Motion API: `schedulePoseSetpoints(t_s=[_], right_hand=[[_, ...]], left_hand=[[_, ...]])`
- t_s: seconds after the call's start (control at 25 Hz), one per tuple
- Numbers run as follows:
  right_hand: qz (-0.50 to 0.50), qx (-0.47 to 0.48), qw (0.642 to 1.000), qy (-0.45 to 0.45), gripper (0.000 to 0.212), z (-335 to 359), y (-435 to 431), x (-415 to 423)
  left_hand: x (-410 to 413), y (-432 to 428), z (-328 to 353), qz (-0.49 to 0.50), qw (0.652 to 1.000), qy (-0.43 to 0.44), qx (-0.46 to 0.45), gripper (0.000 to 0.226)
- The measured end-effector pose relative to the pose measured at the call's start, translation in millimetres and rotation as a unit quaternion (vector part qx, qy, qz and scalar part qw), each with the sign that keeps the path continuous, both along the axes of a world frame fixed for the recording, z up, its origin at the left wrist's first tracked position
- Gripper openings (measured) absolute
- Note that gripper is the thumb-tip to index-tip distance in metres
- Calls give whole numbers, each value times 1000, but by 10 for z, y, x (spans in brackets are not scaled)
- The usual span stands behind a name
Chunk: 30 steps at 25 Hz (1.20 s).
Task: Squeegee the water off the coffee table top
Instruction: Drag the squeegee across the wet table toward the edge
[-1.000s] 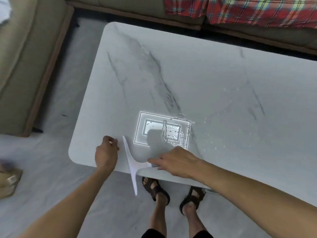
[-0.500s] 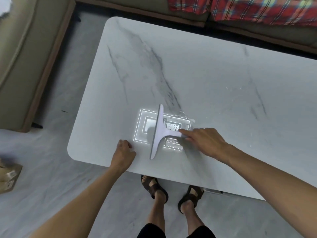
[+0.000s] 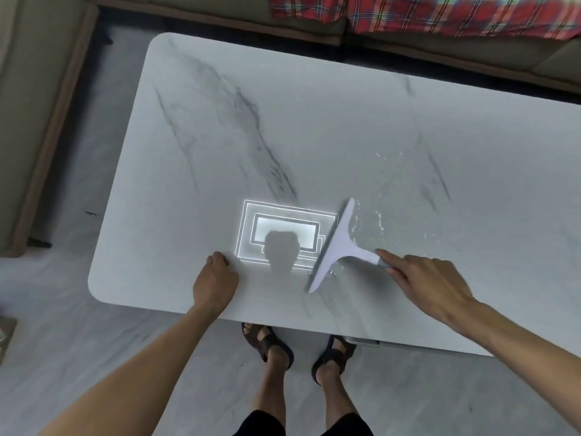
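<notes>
A white marble coffee table top (image 3: 314, 127) fills the middle of the head view. My right hand (image 3: 427, 281) grips the handle of a pale T-shaped squeegee (image 3: 338, 243), whose blade lies slanted on the table near the front edge. Water droplets and a wet sheen (image 3: 383, 209) glisten just right of the blade. My left hand (image 3: 215, 283) rests curled on the table's front edge, left of the squeegee, holding nothing. A bright ceiling-light reflection (image 3: 283, 231) with my head's shadow sits between the two hands.
A sofa with a red plaid blanket (image 3: 440, 14) runs along the far side. A beige armchair (image 3: 34, 105) stands to the left. My sandalled feet (image 3: 298, 347) are on the grey floor just below the table's front edge.
My right hand carried the squeegee from the table's front-left edge rightward across the top to the wet patch. My left hand stayed curled at the front edge.
</notes>
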State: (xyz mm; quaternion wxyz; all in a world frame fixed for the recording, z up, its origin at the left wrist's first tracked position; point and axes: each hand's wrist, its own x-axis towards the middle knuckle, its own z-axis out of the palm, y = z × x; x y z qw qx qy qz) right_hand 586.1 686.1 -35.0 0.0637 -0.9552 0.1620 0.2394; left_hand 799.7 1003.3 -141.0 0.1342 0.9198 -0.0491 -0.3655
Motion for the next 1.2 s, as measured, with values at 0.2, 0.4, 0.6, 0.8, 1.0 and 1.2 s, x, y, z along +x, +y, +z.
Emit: schedulePoseSetpoints(t_s=[0.2, 0.4, 0.6, 0.8, 1.0, 1.2], right_hand=[[136, 167, 976, -41, 34, -334, 1095, 693], [237, 169, 956, -27, 34, -652, 1685, 901], [187, 100, 976, -44, 46, -611, 803, 265], [116, 37, 993, 3, 41, -332, -171, -578], [104, -17, 994, 34, 39, -80, -597, -1018], [165, 82, 983, 22, 37, -93, -91, -640]], left_hand=[[45, 280, 2, 97, 993, -62, -10, 17], [-75, 531, 1, 93, 995, -18, -7, 17], [-459, 306, -5, 35, 999, 22, -2, 26], [-820, -207, -33, -52, 995, 79, -5, 37], [-1068, -527, 41, -22, 996, 76, -51, 32], [-1135, -338, 197, 113, 991, -8, -67, 22]])
